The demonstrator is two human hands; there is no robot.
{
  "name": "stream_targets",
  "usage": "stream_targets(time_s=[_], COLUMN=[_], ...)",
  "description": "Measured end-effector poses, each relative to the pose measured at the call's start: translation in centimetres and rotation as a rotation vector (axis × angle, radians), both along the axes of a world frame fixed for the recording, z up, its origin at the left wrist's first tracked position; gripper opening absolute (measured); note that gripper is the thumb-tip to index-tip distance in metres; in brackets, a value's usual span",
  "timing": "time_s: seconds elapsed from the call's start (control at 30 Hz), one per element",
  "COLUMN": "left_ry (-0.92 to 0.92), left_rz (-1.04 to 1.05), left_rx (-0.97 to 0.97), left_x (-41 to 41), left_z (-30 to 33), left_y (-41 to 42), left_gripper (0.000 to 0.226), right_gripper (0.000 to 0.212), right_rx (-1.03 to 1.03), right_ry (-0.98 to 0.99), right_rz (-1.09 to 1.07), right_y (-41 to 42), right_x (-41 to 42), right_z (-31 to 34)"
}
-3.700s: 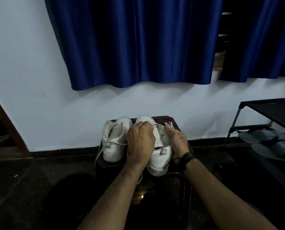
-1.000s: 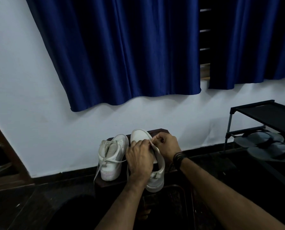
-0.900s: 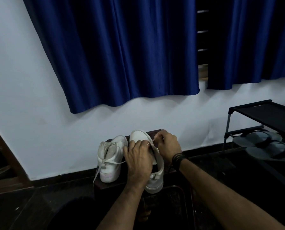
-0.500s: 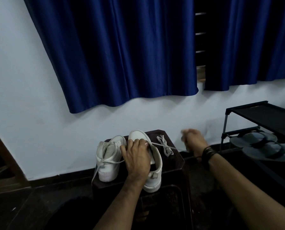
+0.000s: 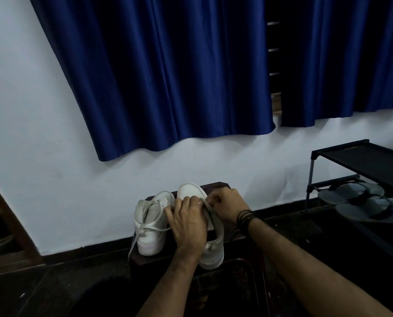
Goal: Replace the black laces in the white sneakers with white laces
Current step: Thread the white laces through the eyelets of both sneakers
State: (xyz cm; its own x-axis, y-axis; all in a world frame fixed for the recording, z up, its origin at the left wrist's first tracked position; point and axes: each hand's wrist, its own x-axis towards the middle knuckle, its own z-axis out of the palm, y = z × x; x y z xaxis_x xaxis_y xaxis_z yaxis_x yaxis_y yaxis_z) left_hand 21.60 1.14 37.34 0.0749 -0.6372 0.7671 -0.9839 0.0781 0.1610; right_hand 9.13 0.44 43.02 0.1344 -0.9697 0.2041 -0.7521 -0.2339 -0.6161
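Two white sneakers stand side by side on a dark wooden stool (image 5: 225, 186) against the wall, toes toward it. The left sneaker (image 5: 151, 223) carries a white lace whose loose end hangs off the stool's left edge. My left hand (image 5: 188, 223) lies curled over the tongue of the right sneaker (image 5: 192, 189), its fingers on that shoe's white lace (image 5: 202, 202). My right hand (image 5: 227, 205), with dark bands on the wrist, pinches the same lace just beside the shoe's upper eyelets. No black lace is visible.
A white wall with blue curtains (image 5: 168, 76) rises behind the stool. A black shoe rack (image 5: 360, 156) with grey sandals (image 5: 360, 197) stands at the right. The floor around is dark, and a brown door frame (image 5: 1, 209) runs down the left.
Half a second ago my right hand was out to the right, drawing the lace taut. It has come back to the right sneaker and pinches the lace close to my left hand.
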Motion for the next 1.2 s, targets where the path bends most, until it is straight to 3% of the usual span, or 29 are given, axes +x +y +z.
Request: stream_targets(time_s=[0.07, 0.17, 0.27, 0.33, 0.47, 0.53, 0.57, 0.63, 0.8, 0.87, 0.97, 1.07, 1.2], left_ry=[0.002, 0.025, 0.028, 0.033, 0.036, 0.046, 0.055, 0.071, 0.068, 0.073, 0.06, 0.082, 0.128], left_rz=[0.003, 0.007, 0.004, -0.004, 0.019, 0.036, 0.044, 0.052, 0.066, 0.069, 0.058, 0.06, 0.067], left_rx=[-0.019, -0.034, -0.035, -0.041, -0.043, -0.027, -0.018, -0.002, 0.005, -0.001, -0.014, -0.02, -0.029], left_x=[0.0, 0.1, 0.1, 0.0, 0.1, 0.3, 0.3, 0.2, 0.1, 0.0, -0.1, -0.1, 0.0], left_z=[0.0, -0.1, -0.1, 0.0, 0.1, 0.1, 0.1, 0.1, 0.2, 0.3, 0.3, 0.2, 0.2], left_y=[0.0, -0.2, -0.4, -0.3, -0.2, -0.4, -0.5, -0.5, -0.3, -0.1, 0.1, 0.2, 0.3], left_gripper=[0.007, 0.009, 0.01, 0.01, 0.012, 0.015, 0.017, 0.02, 0.023, 0.025, 0.025, 0.026, 0.029], right_gripper=[0.021, 0.031, 0.021, 0.021, 0.027, 0.022, 0.021, 0.023, 0.028, 0.017, 0.021, 0.017, 0.018], right_rx=[0.021, 0.057, -0.032, -0.094, 0.004, 0.006, 0.013, 0.065, 0.279, 0.2, -0.072, -0.012, 0.008], right_ry=[-0.017, 0.113, -0.016, -0.344, -1.517, -1.83, -1.887, -1.699, -0.257, 0.08, 0.108, -0.011, 0.01], right_rz=[-0.059, -0.059, -0.123, -0.196, -0.165, -0.101, -0.074, -0.06, -0.084, -0.15, -0.129, -0.022, -0.149], right_y=[-0.6, -0.7, -0.8, -0.8, -0.9, -1.0, -1.0, -0.5, 0.3, 0.2, -0.4, -0.6, -0.4], right_x=[-0.4, -1.0, -2.1, -2.8, -4.6, -6.2, -7.0, -8.2, -7.5, -6.0, -3.0, -0.4, -0.1], right_z=[-0.6, -1.3, -1.8, -1.1, 1.6, 2.4, 2.5, 2.5, -0.8, -1.9, -2.1, -1.3, -0.6])
